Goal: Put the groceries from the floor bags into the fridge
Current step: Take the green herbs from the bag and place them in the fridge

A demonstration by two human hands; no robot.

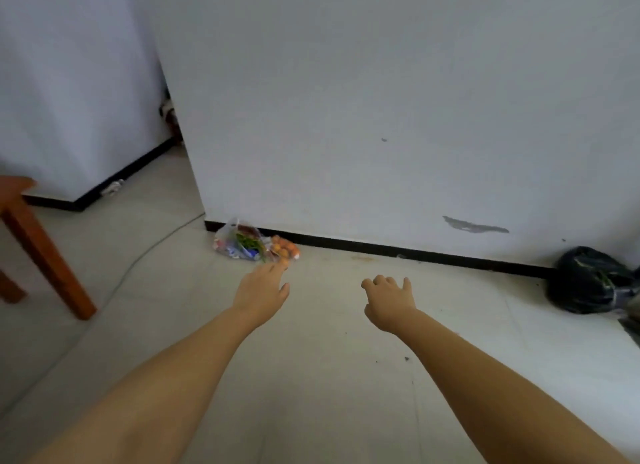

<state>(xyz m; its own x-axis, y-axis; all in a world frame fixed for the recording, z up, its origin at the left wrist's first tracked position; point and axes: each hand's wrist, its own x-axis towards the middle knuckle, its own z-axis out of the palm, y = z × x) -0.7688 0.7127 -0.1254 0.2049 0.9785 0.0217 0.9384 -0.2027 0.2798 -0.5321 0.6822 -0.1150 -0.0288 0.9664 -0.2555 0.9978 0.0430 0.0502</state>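
Note:
A clear plastic bag of groceries point(239, 242) lies on the floor against the wall's black skirting, with green leaves and colourful packets inside. A bag of small orange fruit point(284, 249) rests just to its right. My left hand point(264, 286) is stretched out towards them, fingers apart and empty, its fingertips just short of the orange fruit. My right hand point(387, 299) hovers over bare floor further right, fingers loosely curled, holding nothing. A black plastic bag point(588, 279) sits by the wall at the far right. No fridge is in view.
A wooden table leg point(45, 248) stands at the left. A thin cable point(138, 255) runs across the pale tiled floor towards the wall corner. A white wall point(381, 117) fills the background.

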